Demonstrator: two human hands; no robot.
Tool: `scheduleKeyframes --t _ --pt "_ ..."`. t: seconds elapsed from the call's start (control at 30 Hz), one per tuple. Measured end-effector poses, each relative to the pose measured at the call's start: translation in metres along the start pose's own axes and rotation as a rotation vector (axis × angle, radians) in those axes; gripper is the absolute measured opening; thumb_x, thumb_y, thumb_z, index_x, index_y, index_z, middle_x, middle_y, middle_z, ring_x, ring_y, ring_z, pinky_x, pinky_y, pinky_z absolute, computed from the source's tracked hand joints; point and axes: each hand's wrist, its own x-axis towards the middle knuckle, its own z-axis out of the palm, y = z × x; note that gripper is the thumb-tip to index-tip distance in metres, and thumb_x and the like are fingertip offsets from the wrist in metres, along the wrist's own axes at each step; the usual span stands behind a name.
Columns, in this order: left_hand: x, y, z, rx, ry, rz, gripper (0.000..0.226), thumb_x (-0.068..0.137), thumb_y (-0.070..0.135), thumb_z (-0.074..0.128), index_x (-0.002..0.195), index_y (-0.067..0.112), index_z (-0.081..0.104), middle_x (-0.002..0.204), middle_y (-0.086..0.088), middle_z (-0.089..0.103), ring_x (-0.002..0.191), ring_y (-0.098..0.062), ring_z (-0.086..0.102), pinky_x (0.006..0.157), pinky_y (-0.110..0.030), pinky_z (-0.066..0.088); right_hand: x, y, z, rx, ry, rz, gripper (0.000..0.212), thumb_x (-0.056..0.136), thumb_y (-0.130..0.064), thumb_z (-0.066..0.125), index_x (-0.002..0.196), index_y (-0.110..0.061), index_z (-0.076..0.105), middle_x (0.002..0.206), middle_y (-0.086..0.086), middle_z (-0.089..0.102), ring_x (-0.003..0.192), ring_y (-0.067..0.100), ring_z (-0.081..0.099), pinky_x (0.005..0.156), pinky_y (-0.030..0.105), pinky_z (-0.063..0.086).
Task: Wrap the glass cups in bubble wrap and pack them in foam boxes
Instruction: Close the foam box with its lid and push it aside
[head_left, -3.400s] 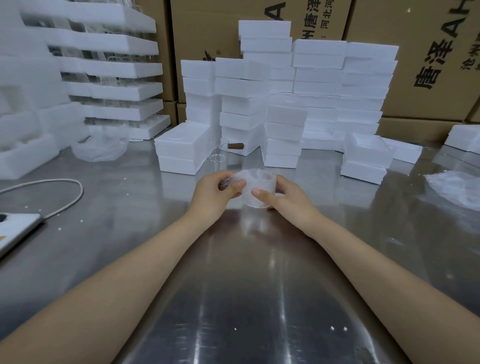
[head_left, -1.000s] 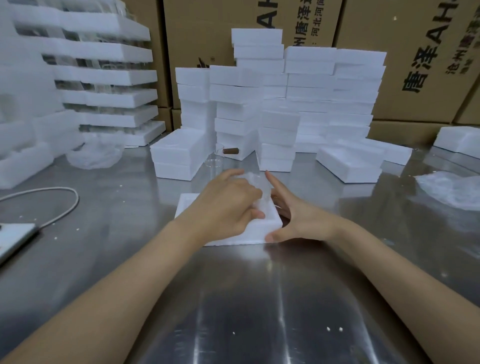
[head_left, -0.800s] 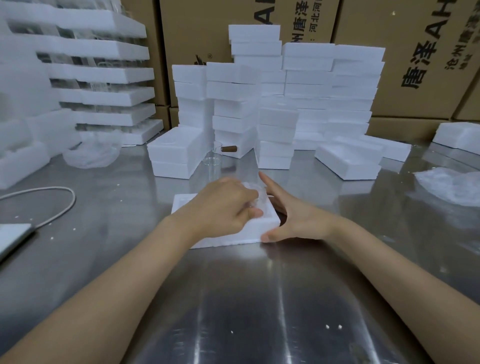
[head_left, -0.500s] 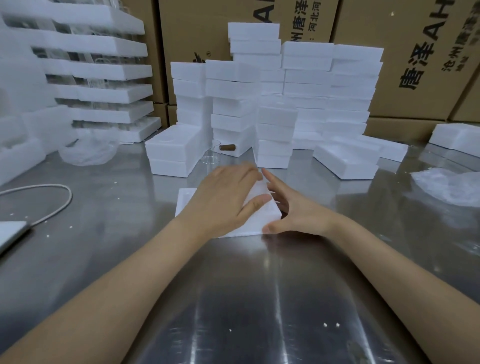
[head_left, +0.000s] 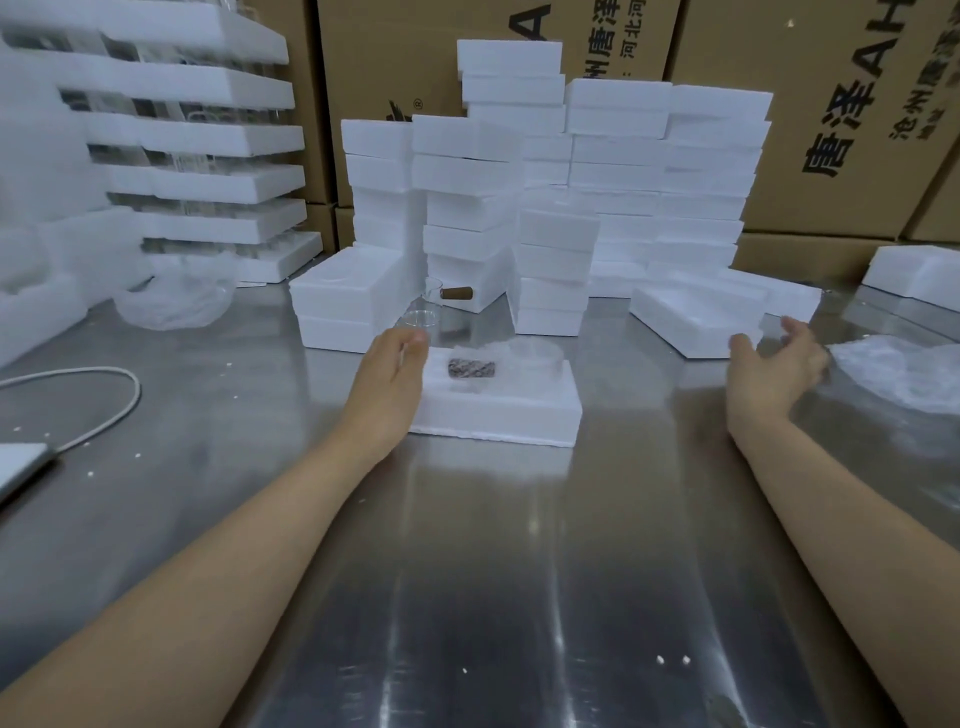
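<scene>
Wrapped cup (head_left: 511, 364) uncovered, right hand (head_left: 777, 365) withdrawn

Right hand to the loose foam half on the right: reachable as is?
Probably yes: the right hand is open, empty, right beside the foam half, nothing lying between them.

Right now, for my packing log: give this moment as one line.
cup: wrapped, in box | box: uncovered | left hand: open, at box's left end | right hand: open, by foam piece
</scene>
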Motion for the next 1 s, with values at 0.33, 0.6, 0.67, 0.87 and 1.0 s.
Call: scheduleKeyframes --t 0.33,0.6,0.67,0.87,1.0 --pt "0.015 -0.008 0.014 0.029 0.001 -0.015 0.012 0.099 0.029 0.043 0.104 0.026 0.054 0.107 0.014 0.050 0.109 -0.007 0.047 0.088 -0.020 0.030 0.049 0.014 0.022 -0.165 -0.113 0.001 0.078 0.080 -0.051 0.069 0.146 -0.028 0.033 0.158 0.003 0.005 0.144 0.025 0.009 0.115 0.048 0.022" --pt "0.015 -0.011 0.019 0.159 -0.006 0.055 0.016 0.100 0.029 0.038 0.102 0.025 0.054 0.114 0.008 0.047 0.097 -0.002 0.043 0.081 -0.017 0.028 0.074 0.024 0.042 -0.496 -0.332 -0.017 0.072 0.069 -0.065 0.072 0.128 -0.030 0.049 0.157 0.005 0.012 0.145 0.026 0.010 0.114 0.050 0.021" --pt "0.015 -0.010 0.020 0.169 -0.010 0.056 0.017 0.100 0.029 0.037 0.101 0.025 0.053 0.114 0.008 0.047 0.095 -0.001 0.043 0.080 -0.017 0.028 0.073 0.023 0.044 -0.591 -0.390 -0.019 0.068 0.069 -0.058 0.073 0.124 -0.022 0.053 0.147 0.010 0.023 0.134 0.035 0.029 0.108 0.050 0.034" --pt "0.013 -0.008 0.018 0.214 -0.001 0.095 0.021 0.099 0.025 0.036 0.081 0.030 0.045 0.101 0.005 0.047 0.099 -0.010 0.043 0.084 -0.024 0.031 0.045 0.013 0.030 -0.483 -0.272 -0.003 0.062 0.076 -0.052 0.066 0.120 -0.009 0.055 0.138 0.016 0.038 0.125 0.035 0.039 0.088 0.034 0.039" --pt "0.013 -0.005 0.016 0.195 -0.025 0.082 0.021 0.099 0.024 0.037 0.081 0.027 0.046 0.099 0.003 0.045 0.096 -0.012 0.044 0.083 -0.025 0.031 0.006 -0.001 0.011 -0.201 -0.184 -0.028 0.050 0.083 -0.047 0.065 0.114 -0.010 0.054 0.145 0.013 0.025 0.106 0.021 0.043 0.089 0.024 0.032"
